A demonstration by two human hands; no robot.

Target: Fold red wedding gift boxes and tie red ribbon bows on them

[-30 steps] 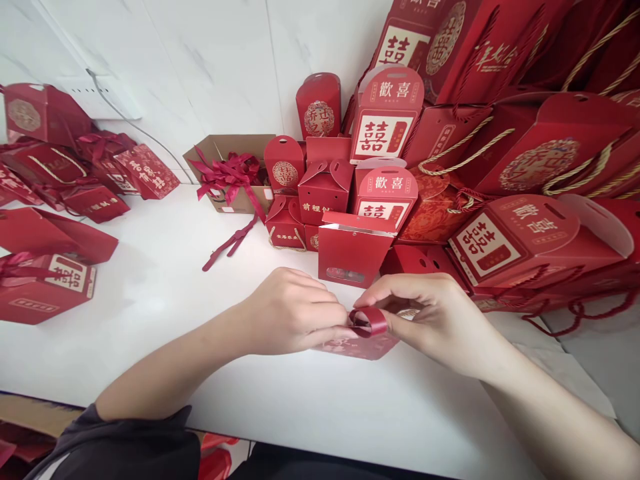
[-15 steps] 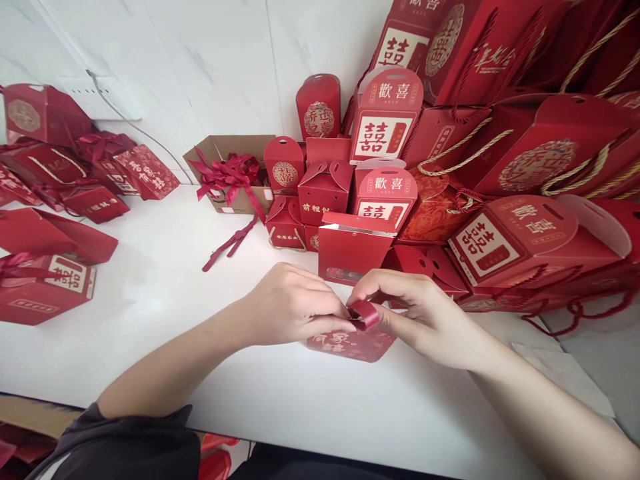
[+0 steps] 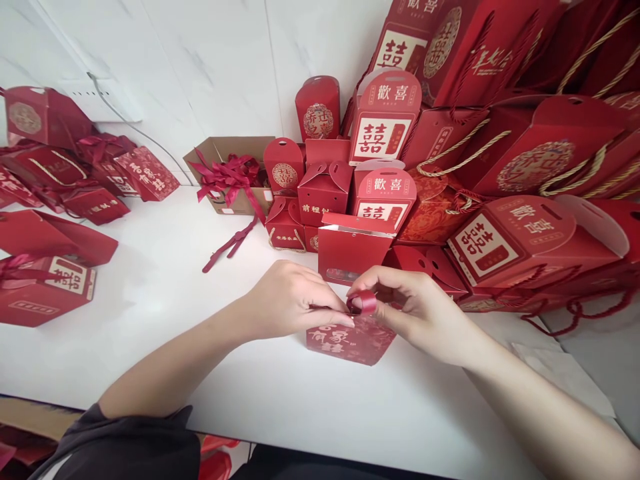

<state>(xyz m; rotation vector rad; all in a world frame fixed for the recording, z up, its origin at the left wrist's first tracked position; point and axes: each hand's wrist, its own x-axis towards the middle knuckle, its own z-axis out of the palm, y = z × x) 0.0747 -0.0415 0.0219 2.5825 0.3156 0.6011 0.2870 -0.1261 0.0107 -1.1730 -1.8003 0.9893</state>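
Observation:
A small red gift box (image 3: 350, 340) with pale lettering stands on the white table in front of me. At its top edge, a dark red satin ribbon (image 3: 369, 303) curls in a loop between my hands. My left hand (image 3: 295, 300) is closed at the box's top, thumb and fingers pinched together by the ribbon; its fingertips partly hide what they grip. My right hand (image 3: 417, 310) pinches the ribbon loop between thumb and bent fingers from the other side. The ribbon's ends are hidden behind the fingers.
A cardboard box (image 3: 240, 202) holds tangled red ribbons, and a loose ribbon (image 3: 231, 245) lies before it. An open red box (image 3: 353, 252) stands just behind my hands. Stacked gift boxes (image 3: 520, 247) crowd the right; a ribboned box (image 3: 47, 293) sits at left.
The ribbon loop has turned and rounded slightly, moving a little up. My left fingers have lifted a little, showing more of the box's lettering. The surroundings stay the same.

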